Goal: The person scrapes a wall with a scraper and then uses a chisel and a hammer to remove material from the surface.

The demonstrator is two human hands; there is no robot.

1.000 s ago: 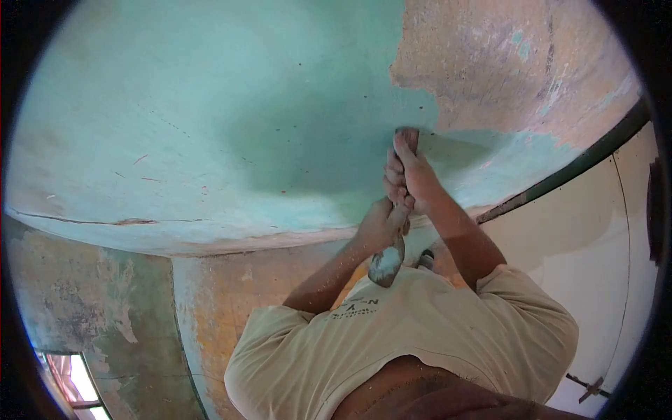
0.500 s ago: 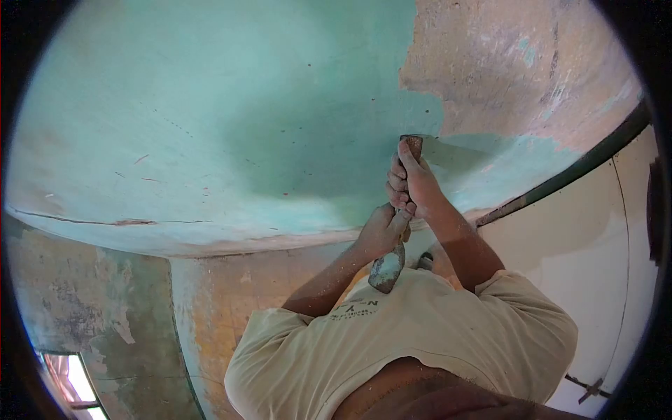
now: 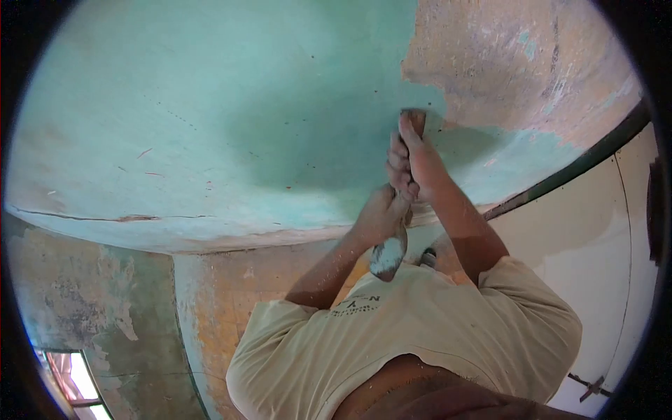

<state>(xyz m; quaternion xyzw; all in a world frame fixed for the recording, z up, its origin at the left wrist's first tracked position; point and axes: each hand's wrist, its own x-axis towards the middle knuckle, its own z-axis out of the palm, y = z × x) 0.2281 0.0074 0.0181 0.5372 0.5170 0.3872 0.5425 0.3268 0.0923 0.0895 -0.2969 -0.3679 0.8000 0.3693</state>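
A long scraping tool point(image 3: 387, 257) has one worn, paint-flecked blade end low in front of my shirt and its other end up against the green painted surface point(image 3: 175, 91). Fingers of my right hand point(image 3: 413, 164) wrap round its upper part, the thumb stretched along it near the top end. Below and to the left, my left hand point(image 3: 383, 213) is closed round the lower part of the handle. The two hands are close together. The top end lies just left of and below the ragged edge of a bare, brownish patch point(image 3: 490, 63).
A dark beam point(image 3: 560, 178) runs along the right edge of the painted surface. A cracked seam point(image 3: 133, 219) crosses the lower left. Beyond it stand a worn wall point(image 3: 77, 301) and a bright window opening point(image 3: 80, 378). A pale wall point(image 3: 595, 280) is at right.
Both hands and the tool have moved up, and the tool's top end is now nearer the level of the patch's ragged edge. The lower blade has lifted away from the shirt front.
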